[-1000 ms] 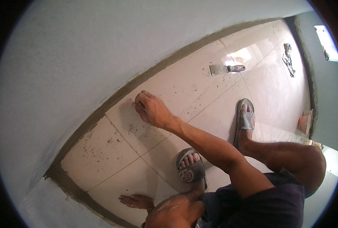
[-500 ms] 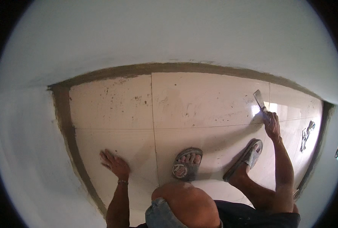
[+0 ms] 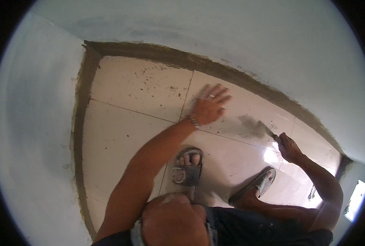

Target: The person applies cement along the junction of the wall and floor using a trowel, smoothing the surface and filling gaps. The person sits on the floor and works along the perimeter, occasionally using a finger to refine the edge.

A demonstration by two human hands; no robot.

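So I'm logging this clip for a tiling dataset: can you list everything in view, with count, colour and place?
floor tiles: several, cream, speckled with dark bits, filling the corner
mortar strip: one, grey-brown, along the foot of both walls
walls: two, pale blue-white, meeting at the upper left
scraper: one, metal blade, on a tile at the right
small dark object: one, on the floor far right, too small to tell
sandals: two, grey, on the feet at the lower middle
bracelet: one, metallic, left wrist
ring: one, pale, on a left finger
left hand: spread flat on a tile
right hand: closed on the scraper's handle
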